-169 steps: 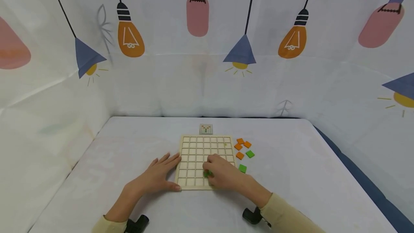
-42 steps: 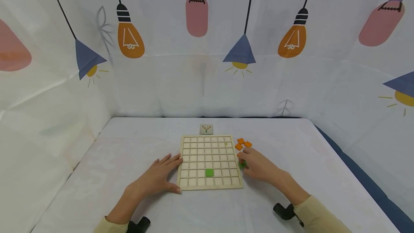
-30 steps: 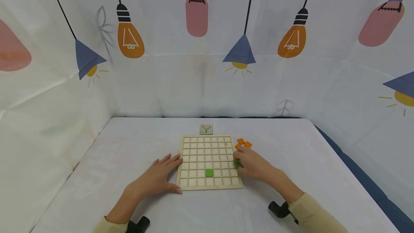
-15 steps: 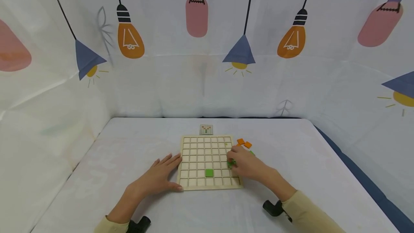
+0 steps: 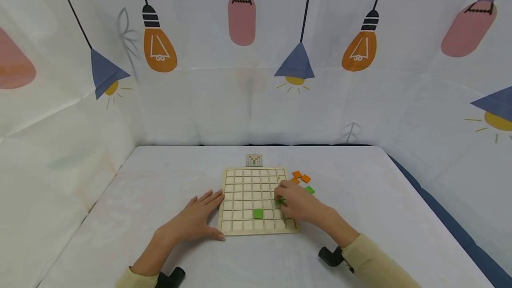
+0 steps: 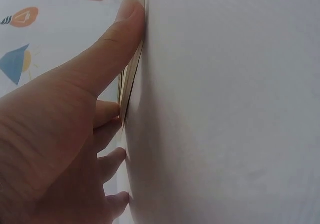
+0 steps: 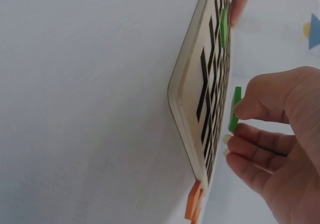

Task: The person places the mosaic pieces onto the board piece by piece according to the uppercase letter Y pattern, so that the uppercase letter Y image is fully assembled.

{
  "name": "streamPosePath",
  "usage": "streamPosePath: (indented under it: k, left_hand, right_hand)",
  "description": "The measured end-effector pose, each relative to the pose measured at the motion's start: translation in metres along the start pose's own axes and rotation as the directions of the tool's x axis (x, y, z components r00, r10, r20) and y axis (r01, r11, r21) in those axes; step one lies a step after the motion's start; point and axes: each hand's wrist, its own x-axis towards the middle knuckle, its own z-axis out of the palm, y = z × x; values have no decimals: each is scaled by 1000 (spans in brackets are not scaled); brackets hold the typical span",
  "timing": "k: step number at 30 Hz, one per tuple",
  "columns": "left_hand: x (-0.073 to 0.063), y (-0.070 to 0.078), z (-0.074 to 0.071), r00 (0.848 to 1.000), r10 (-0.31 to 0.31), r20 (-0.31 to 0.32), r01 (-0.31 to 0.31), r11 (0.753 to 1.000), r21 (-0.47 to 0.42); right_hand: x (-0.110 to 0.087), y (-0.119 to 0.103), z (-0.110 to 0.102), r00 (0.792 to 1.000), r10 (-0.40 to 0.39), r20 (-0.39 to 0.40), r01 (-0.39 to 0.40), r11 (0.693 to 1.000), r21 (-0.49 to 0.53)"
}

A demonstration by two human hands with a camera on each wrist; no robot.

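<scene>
A wooden grid board lies on the table, with a green square tile in one of its lower cells. My left hand lies at the board's left edge, fingers spread and thumb by the near corner. In the left wrist view the thumb reaches along the board's side. Over the right part of the board, my right hand pinches another green tile between thumb and fingers. The right wrist view shows that tile held above the grid, on its edge in this view.
Several orange tiles and a loose green tile lie right of the board, partly behind the right hand. A small patterned card sits beyond the far edge. Printed white cloth hangs behind the table.
A green tile, earlier in my right fingers, now lies in the lower grid. The right hand took a second green tile at the board's right and moved left over the grid. My left hand stayed.
</scene>
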Motion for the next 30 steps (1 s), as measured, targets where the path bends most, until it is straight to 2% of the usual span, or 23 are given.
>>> streamPosePath:
  k: [7, 16, 23, 30]
  left_hand:
    - [-1, 1, -2, 1000, 18, -6, -18, 1000, -14]
    - [1, -2, -1, 1000, 4, 8, -4, 1000, -2]
    - [2, -4, 1, 1000, 7, 6, -7, 1000, -1]
    - [1, -3, 0, 1000, 6, 8, -6, 1000, -7]
  right_hand:
    - [3, -5, 0, 999, -35, -17, 35, 999, 8]
    - [10, -11, 3, 1000, 0, 0, 0, 1000, -10]
    - [13, -17, 5, 1000, -20, -9, 20, 999, -37]
    - [17, -22, 8, 999, -32, 3, 32, 999, 3]
